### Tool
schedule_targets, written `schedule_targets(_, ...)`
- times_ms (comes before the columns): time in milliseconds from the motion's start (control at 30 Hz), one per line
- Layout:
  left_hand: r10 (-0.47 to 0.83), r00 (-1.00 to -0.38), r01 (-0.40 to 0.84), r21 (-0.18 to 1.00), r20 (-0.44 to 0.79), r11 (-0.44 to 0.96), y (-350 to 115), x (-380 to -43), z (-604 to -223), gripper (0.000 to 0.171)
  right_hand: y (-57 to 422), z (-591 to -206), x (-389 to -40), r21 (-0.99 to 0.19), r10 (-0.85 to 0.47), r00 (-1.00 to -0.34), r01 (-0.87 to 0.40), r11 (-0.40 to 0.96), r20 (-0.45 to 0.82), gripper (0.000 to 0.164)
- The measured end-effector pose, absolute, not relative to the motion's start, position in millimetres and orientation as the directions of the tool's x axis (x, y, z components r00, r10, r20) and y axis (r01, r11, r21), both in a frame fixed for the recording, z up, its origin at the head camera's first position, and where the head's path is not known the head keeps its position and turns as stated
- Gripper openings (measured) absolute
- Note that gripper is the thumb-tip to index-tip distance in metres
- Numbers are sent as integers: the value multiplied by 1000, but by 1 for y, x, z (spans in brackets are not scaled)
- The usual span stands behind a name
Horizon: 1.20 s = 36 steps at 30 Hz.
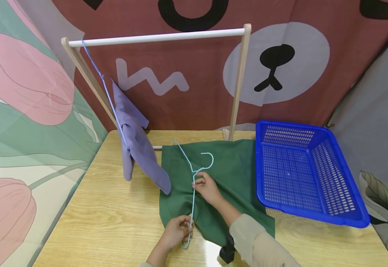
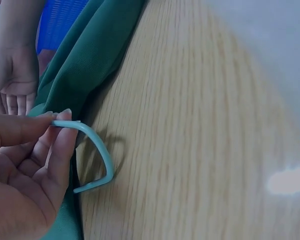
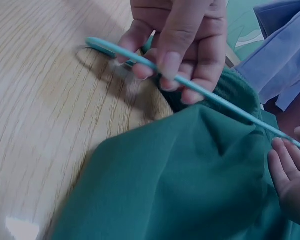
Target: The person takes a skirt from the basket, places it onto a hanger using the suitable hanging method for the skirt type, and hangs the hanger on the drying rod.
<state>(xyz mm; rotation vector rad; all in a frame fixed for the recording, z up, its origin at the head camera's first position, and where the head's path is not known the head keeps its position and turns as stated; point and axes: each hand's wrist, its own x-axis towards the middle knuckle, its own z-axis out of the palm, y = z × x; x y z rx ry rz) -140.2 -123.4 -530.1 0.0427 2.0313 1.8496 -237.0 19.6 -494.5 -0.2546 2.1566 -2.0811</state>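
A light blue clothes hanger (image 1: 193,200) is held by both hands over a dark green garment (image 1: 220,163) spread on the table. Near the hanger's lower corner, my left hand (image 1: 175,233) pinches it between thumb and fingers. My right hand (image 1: 208,188) pinches the same bar close below the hook (image 1: 210,163), which points right. In the left wrist view, the hanger's bent corner (image 2: 107,162) sticks out past the left thumb and fingertips, beside the green cloth (image 2: 90,55). The right wrist view shows the straight bar (image 3: 220,102) running from one hand to the other above the cloth (image 3: 190,175).
A rack with a white rail (image 1: 160,38) and wooden posts stands at the back. From its left end hangs a purple garment (image 1: 137,144) on a blue hanger (image 1: 108,96). A blue plastic basket (image 1: 314,213) sits at the right, against the green cloth.
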Motion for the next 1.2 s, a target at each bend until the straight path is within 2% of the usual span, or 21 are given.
schedule_targets(200,317,-909,-239,962,-270,135,-124,-141,-531,15,14,-516,-245,-994,-167,-985,52,-98,-35,28)
schedule_targets(367,262,-932,-196,956,-251,218,-129,-142,-529,17,11,-521,-247,-984,-159,-985,97,-150,-73,26)
schedule_targets(467,139,-968,-160,942,-208,295,-135,-144,-528,15,10,-521,-247,-979,-162,-984,106,-174,-78,30)
schedule_targets(567,-46,-986,-166,913,-160,373,-140,-147,-527,11,10,-519,-247,-973,-163,-982,121,-195,-90,38)
schedule_targets(667,-212,-968,-212,885,-133,414,-146,-150,-524,11,10,-517,-247,-969,-168,-980,141,-203,-108,40)
schedule_targets(800,-332,-933,-285,850,-140,443,-153,-153,-519,27,11,-515,-249,-971,-175,-978,145,-189,-112,35)
schedule_targets(967,-350,-916,-347,828,-198,441,-158,-161,-516,48,13,-512,-251,-973,-177,-977,151,-176,-120,33)
schedule_targets(1200,-302,-922,-365,809,-244,461,-164,-176,-517,53,12,-508,-250,-975,-193,-974,152,-165,-119,30)
